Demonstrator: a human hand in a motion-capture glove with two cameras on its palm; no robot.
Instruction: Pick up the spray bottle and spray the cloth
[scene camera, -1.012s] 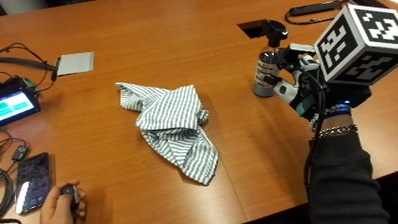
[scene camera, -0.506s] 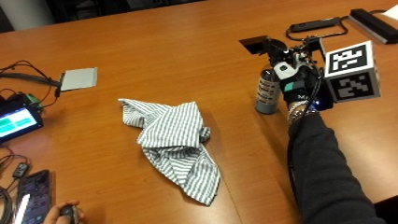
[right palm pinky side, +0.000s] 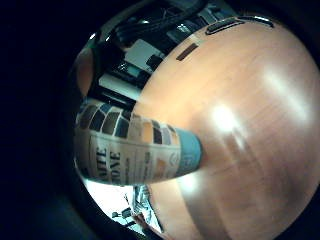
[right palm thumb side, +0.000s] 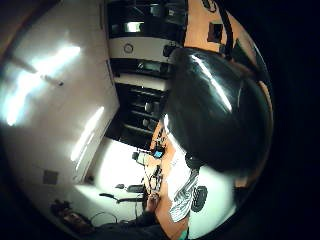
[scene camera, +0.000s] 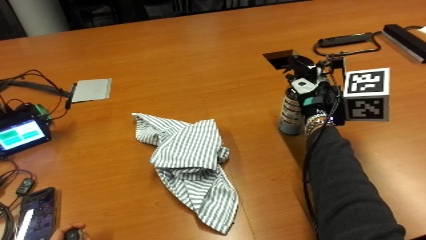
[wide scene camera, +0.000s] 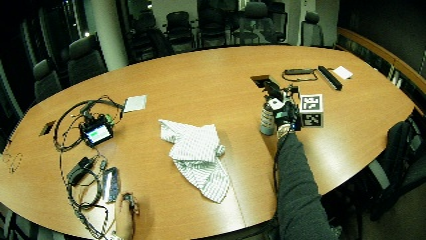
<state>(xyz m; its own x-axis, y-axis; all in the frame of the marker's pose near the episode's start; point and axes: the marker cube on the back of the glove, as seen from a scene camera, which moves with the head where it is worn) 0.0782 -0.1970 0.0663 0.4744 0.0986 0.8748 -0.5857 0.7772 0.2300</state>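
A spray bottle (scene camera: 290, 113) with a patterned label and a black trigger head (scene camera: 299, 65) stands upright on the wooden table (scene camera: 200, 60), at the right. My gloved right hand (scene camera: 321, 98) grips it from the right side, fingers curled round its neck and body. In the little finger side palm view the bottle's label (right palm pinky side: 125, 150) lies close to the palm, its blue base (right palm pinky side: 190, 152) at the table surface. The black head (right palm thumb side: 215, 115) fills the thumb side palm view. A crumpled white-and-grey striped cloth (scene camera: 190, 155) lies on the table to the left of the bottle, apart from it.
A square cable hatch (scene camera: 279, 56) is set into the table just behind the bottle. Black devices (scene camera: 347, 39) lie at the far right. At the left are a small lit screen with cables (scene camera: 21, 132), a grey card (scene camera: 92, 90) and a phone (scene camera: 40, 216).
The outside camera has shifted its view. My hand stays wrapped round the bottle at the same spot by the hatch; the cloth has not moved.
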